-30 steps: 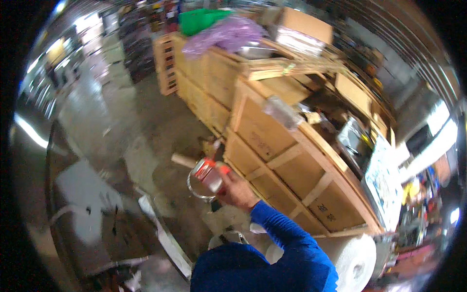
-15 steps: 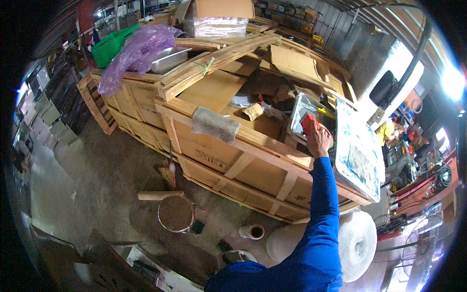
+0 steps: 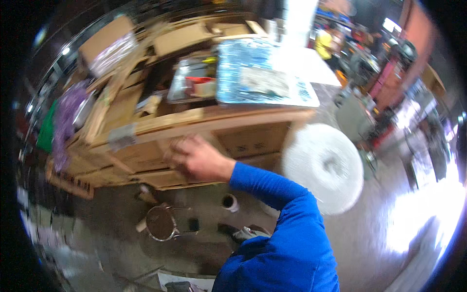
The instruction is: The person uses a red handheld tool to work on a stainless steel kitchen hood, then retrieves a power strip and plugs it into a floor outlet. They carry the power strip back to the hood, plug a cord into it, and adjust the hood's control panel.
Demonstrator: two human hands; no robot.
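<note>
My right hand (image 3: 199, 158), in a blue sleeve, is in front of the long side of a wooden crate (image 3: 170, 119). It looks empty, its fingers loosely bent and apart, though motion blurs them. Past the crate's near rail, a red thing with a tan part (image 3: 202, 87), perhaps a tape dispenser, rests at a shiny metal tray (image 3: 180, 82). To its right lies a flat panel wrapped in bluish film (image 3: 231, 73). A grey cloth (image 3: 121, 137) hangs over the rail further left. My left hand is out of view.
A big roll of bubble wrap (image 3: 323, 168) stands at the crate's right end. Near the crate, a round-seated stool (image 3: 161, 223) and a cardboard tube (image 3: 230, 202) are on the floor. Purple plastic film (image 3: 70, 119) drapes over the left end. A person in yellow (image 3: 323, 45) is further back.
My right hand has let go of the red thing and drawn back leftward, outside the crate. The whole view has swung to the right.
</note>
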